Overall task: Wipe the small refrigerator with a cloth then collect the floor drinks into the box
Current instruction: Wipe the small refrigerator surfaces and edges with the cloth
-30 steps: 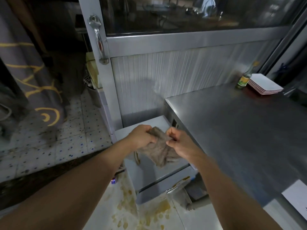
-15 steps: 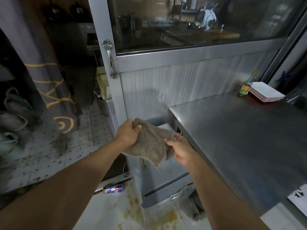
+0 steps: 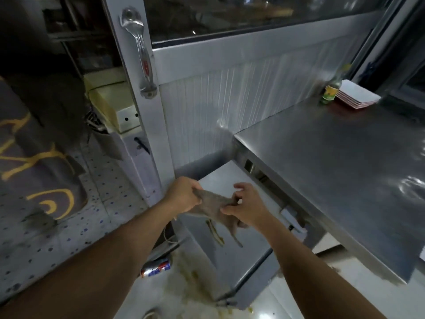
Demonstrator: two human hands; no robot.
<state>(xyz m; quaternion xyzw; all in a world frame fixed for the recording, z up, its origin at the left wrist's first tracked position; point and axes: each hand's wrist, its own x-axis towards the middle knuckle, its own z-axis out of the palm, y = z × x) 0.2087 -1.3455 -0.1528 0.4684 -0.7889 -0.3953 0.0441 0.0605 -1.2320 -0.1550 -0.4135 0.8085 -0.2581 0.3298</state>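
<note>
A brown-grey cloth [image 3: 212,204] hangs stretched between both hands above the small grey refrigerator [image 3: 243,256]. My left hand [image 3: 182,194] grips the cloth's left end in a fist. My right hand [image 3: 245,204] pinches the right part with thumb and lower fingers, its other fingers spread. The refrigerator top carries a yellowish streak under the cloth. A red, white and blue drink can [image 3: 156,268] lies on its side on the floor left of the refrigerator, partly behind my left forearm. No box is in view.
A steel counter [image 3: 333,162] runs along the right, with a green bottle [image 3: 330,94] and stacked white plates [image 3: 355,95] at its far end. A door frame with a metal handle [image 3: 142,56] stands behind the refrigerator. Yellow stains mark the floor. A patterned curtain [image 3: 32,162] hangs at left.
The hands have lowered and pulled the cloth out flatter between them, closer to the refrigerator top. My right hand has shifted its hold, some fingers now spread. The view has tilted down.
</note>
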